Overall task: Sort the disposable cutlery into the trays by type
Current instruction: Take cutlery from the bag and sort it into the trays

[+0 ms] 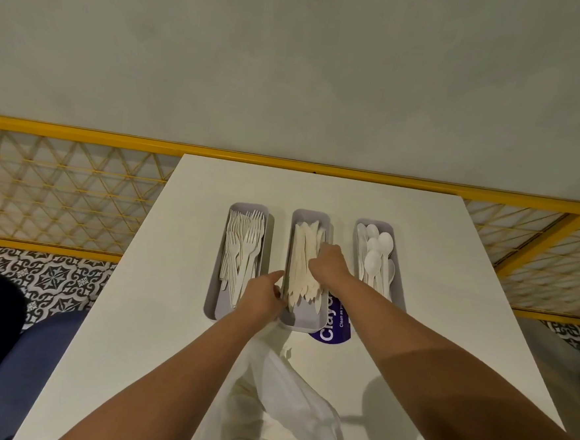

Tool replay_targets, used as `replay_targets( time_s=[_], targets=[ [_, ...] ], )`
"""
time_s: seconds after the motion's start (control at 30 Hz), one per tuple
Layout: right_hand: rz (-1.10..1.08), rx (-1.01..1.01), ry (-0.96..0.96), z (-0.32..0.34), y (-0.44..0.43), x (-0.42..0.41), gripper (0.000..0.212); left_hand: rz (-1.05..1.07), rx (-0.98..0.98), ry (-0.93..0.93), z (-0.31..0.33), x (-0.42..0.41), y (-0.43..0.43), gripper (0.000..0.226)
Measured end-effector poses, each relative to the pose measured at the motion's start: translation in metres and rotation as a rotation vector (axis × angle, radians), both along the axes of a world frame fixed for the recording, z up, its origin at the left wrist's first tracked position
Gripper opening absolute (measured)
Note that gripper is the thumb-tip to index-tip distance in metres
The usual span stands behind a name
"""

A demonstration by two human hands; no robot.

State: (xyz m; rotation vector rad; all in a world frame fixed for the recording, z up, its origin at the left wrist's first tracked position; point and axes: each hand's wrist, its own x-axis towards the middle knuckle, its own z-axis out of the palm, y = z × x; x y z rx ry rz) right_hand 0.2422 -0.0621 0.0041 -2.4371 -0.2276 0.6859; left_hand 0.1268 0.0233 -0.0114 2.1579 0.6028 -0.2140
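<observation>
So the setup is a plain white worktop (pixel 430 298) with three narrow grey plastic trays lined up side by side across the middle, small gaps between them. The left tray (pixel 211 303) has the white plastic forks (pixel 242 247), the middle tray (pixel 304 320) has the white plastic knives (pixel 301 255), and the right tray (pixel 398 296) has the white plastic spoons (pixel 375 256), so each type sits in its own tray. Both hands are at the middle one. The right hand (pixel 328 263) is on top of the knife pile with its fingers curled down into it, gripping some of them. The left hand (pixel 266 293) sits against that tray's left wall near the close end, forefinger stretched along the rim. The rest of its fingers are hidden, so I can't tell whether it's actually gripping the wall or just leaning on it. A round purple sticker with white lettering (pixel 330 332) pokes out from under the near end of the middle tray, and a crumpled white plastic bag (pixel 280 391) lies on the worktop closer to the person, between the forearms. Behind the worktop runs a yellow metal railing with a diamond mesh (pixel 61 186), then a flat grey-green surface (pixel 292 65) beyond it. Off to the left there's black-and-white patterned floor tile (pixel 54 279) and a blue cushioned seat (pixel 13 372).
</observation>
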Motion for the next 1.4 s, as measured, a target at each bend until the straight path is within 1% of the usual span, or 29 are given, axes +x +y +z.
replay_targets(
  time_s=[0.03,0.13,0.17,0.23,0.3,0.4,0.5,0.53,0.6,0.7,0.77,0.83,0.9,0.97,1.0,1.03,1.1,1.13,1.23,1.33,1.4],
  targets=[
    [0.020,0.002,-0.002,-0.002,0.000,0.000,0.034,0.004,0.001,0.003,0.000,0.000,0.000,0.063],
    [0.055,-0.016,-0.008,-0.002,-0.005,-0.004,0.020,0.011,-0.014,0.010,0.003,0.000,0.001,0.063],
    [0.068,-0.028,-0.015,-0.001,-0.007,-0.006,0.020,0.014,-0.022,0.014,0.004,-0.001,0.001,0.063],
    [0.100,-0.030,-0.041,0.003,-0.012,-0.009,0.037,0.015,-0.020,0.009,0.007,-0.002,0.001,0.063],
    [0.116,0.012,-0.046,0.011,-0.016,-0.017,0.044,0.003,0.022,-0.015,0.012,-0.004,0.000,0.058],
    [0.149,0.086,-0.027,0.027,-0.022,-0.033,0.036,-0.026,0.081,-0.044,0.023,-0.010,-0.002,0.039],
    [0.244,0.076,0.011,0.045,-0.026,-0.057,0.020,-0.078,0.103,-0.086,0.030,-0.022,-0.003,0.012],
    [0.279,0.065,0.044,0.050,-0.028,-0.066,0.018,-0.110,0.110,-0.101,0.032,-0.028,-0.003,0.007],
    [0.367,0.031,0.098,0.057,-0.031,-0.085,0.020,-0.185,0.118,-0.119,0.033,-0.040,-0.001,0.008],
    [0.485,0.022,0.204,0.059,-0.036,-0.110,0.012,-0.287,0.138,-0.115,0.036,-0.060,0.003,0.010],
    [0.538,0.034,0.287,0.055,-0.039,-0.128,0.014,-0.374,0.197,-0.107,0.033,-0.076,0.006,0.008],
    [0.585,-0.009,0.336,0.047,-0.042,-0.148,0.018,-0.444,0.295,-0.087,0.029,-0.092,0.008,0.010],
    [0.640,-0.087,0.308,0.033,-0.047,-0.166,0.015,-0.472,0.396,-0.030,0.024,-0.105,0.007,0.012],
    [0.669,-0.190,0.195,0.019,-0.053,-0.181,0.012,-0.495,0.499,0.050,0.020,-0.118,0.004,0.022],
    [0.671,-0.244,0.124,0.012,-0.056,-0.186,0.016,-0.495,0.534,0.080,0.017,-0.123,0.003,0.026],
    [0.659,-0.291,0.054,0.007,-0.058,-0.189,0.027,-0.475,0.542,0.095,0.014,-0.126,0.002,0.025],
    [0.644,-0.351,-0.065,0.002,-0.062,-0.193,0.041,-0.398,0.483,0.111,0.010,-0.131,0.003,0.020],
    [0.647,-0.373,-0.109,0.001,-0.063,-0.194,0.045,-0.361,0.439,0.117,0.008,-0.133,0.003,0.023],
    [0.623,-0.404,-0.136,-0.001,-0.065,-0.193,0.058,-0.297,0.342,0.084,0.003,-0.135,0.004,0.037],
    [0.566,-0.381,-0.204,-0.002,-0.067,-0.191,0.075,-0.259,0.292,0.039,0.001,-0.137,0.002,0.042],
    [0.544,-0.389,-0.217,-0.002,-0.068,-0.189,0.082,-0.240,0.269,0.008,0.001,-0.137,0.003,0.044]
  ],
)
